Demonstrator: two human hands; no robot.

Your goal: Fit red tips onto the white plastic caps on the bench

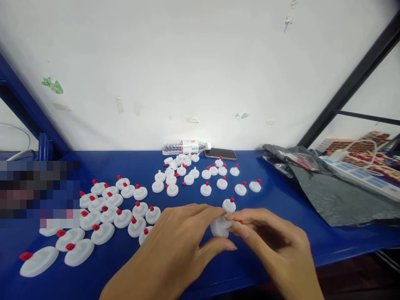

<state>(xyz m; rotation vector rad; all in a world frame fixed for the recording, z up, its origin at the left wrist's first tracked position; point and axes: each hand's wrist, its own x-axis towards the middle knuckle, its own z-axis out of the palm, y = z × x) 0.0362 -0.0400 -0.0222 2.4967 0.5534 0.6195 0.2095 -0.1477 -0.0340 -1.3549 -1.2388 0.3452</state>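
Note:
Low over the table's front part, my left hand [183, 246] grips a white round nozzle lid [218, 229] between thumb and fingers, its spout turned to the right. Thumb and fingertips of my right hand [271, 237] pinch a small red tip cap [239, 222] at the spout; the fingers partly hide it, and I cannot tell how far it sits on. Just behind my hands stands another white lid [229, 206] with a red tip. Bare-spouted lids [173, 190] lie farther back in the middle, with loose red tip caps [183, 183] among them.
Many red-tipped lids [103, 233] cover the left of the blue table [281, 208]; several more [221, 183] stand at centre right. Along the wall lie a plastic bottle [187, 147] and a phone [220, 154]. A dark plastic bag [325, 196] and a power strip [359, 175] occupy the right.

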